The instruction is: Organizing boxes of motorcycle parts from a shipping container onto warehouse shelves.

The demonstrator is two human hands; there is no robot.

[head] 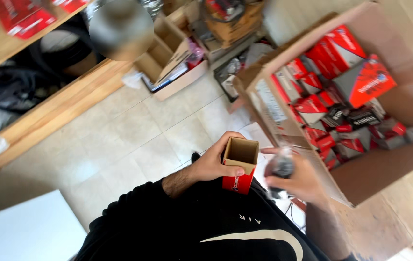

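My left hand (213, 162) grips a small red carton (240, 166) with its top flaps open, showing the brown cardboard inside; it is held upright in front of my chest. Just to its right, my right hand (299, 181) holds a dark, shiny part wrapped in clear plastic (280, 166), blurred by motion, close beside the carton's open mouth. Both hands hover over the tiled floor, next to a large brown cardboard box (385, 166).
The large box holds several red and grey cartons (341, 104). A wooden shelf (56, 108) with black rubber rings runs along the left. Smaller open cartons (175, 65) stand on the beige tile floor (134, 140) farther off. A white surface (23, 232) is at lower left.
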